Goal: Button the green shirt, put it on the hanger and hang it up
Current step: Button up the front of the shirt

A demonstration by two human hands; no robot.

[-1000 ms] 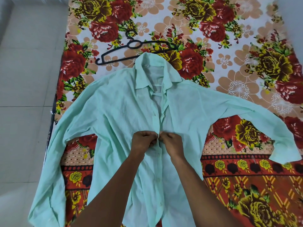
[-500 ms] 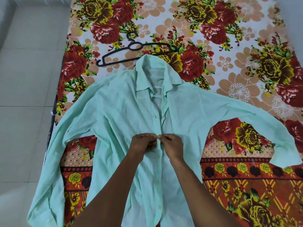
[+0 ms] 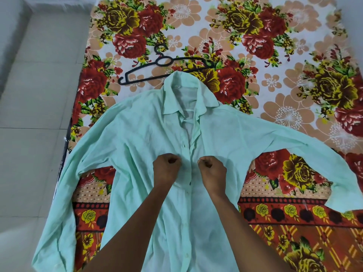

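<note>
**A:** What does the head view show?

**B:** A green shirt (image 3: 137,146) lies face up on a bed (image 3: 294,107) with a flowered sheet, collar far, hem near, sleeves spread left and right. Its button strip runs near to far down the middle. A black hanger (image 3: 157,72) lies flat just beyond the collar, one end tucked under it.

**A:** Where are the hands?

**B:** The left hand (image 3: 166,169) and right hand (image 3: 213,170) sit at mid-chest, one on each side of the strip, a narrow gap between them. The next open stretch of the strip lies just beyond both, toward the collar, about equally close to either.

**A:** And each grip?

**B:** Both are curled into loose fists over the cloth. Whether they pinch the fabric, I cannot tell.
</note>
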